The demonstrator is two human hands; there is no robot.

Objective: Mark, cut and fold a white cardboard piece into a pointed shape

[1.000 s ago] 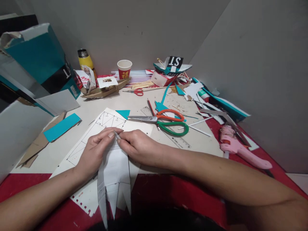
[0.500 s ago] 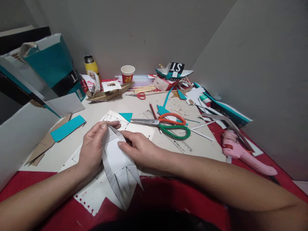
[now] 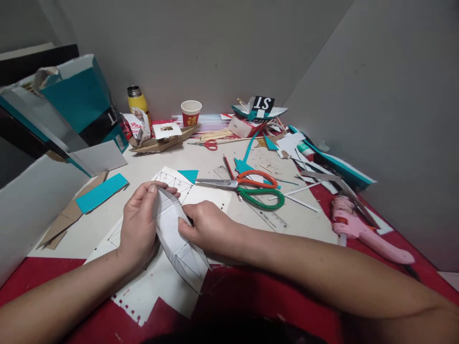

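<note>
White folded paper (image 3: 172, 224) gripped by both hands, left (image 3: 139, 222) and right (image 3: 204, 227), drawn sheet (image 3: 143, 296) beneath, scissors (image 3: 238, 185) nearby

- Dim to moderate indoor light, fairly even, its source out of view
- The grey wall (image 3: 201, 43) fades darker toward the top left corner
- Soft shading lies under the left hand (image 3: 139, 222) and the right hand (image 3: 210, 228)
- Near the middle of the table's (image 3: 258, 291) near edge, a patch falls almost black
- Pale highlights show on the blades of the large scissors (image 3: 234, 183), without harsh glare
- The folded white paper (image 3: 174, 227) looks slightly soft, its creases still readable
- Fine print on the ruler (image 3: 267, 217) is hard to read
- Wide-angle stretching pulls at the forearms toward the lower corners
</note>
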